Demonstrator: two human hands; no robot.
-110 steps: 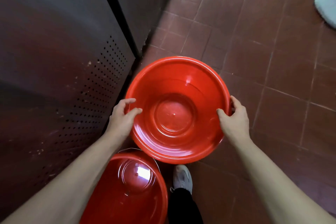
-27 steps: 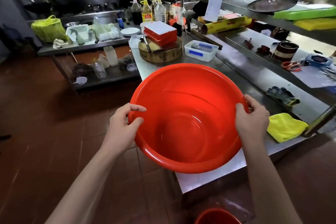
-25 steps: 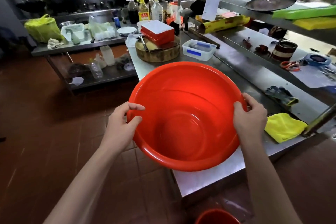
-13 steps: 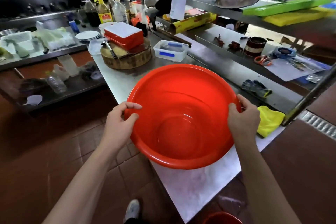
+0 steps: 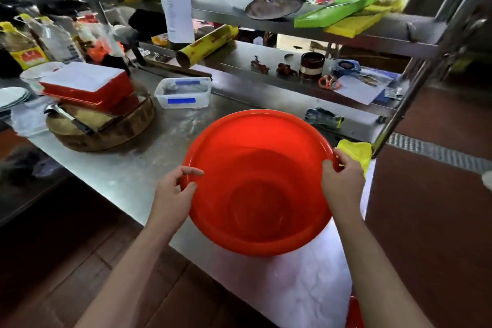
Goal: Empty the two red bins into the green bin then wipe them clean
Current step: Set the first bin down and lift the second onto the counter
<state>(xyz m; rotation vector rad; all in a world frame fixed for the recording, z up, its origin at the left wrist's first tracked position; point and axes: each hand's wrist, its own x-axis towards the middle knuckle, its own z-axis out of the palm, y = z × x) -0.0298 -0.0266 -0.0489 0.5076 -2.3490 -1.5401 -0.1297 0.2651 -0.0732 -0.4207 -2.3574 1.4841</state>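
1. My left hand (image 5: pixel 170 196) and right hand (image 5: pixel 342 184) each curl over the rim of the red bin (image 5: pixel 259 184), on opposite sides.
2. The bin is round, its mouth tilted up toward me, over the near end of the steel table (image 5: pixel 149 165).
3. A yellow cloth (image 5: pixel 356 150) lies just right of the bin.
4. The floor is brown tile (image 5: pixel 426 208).
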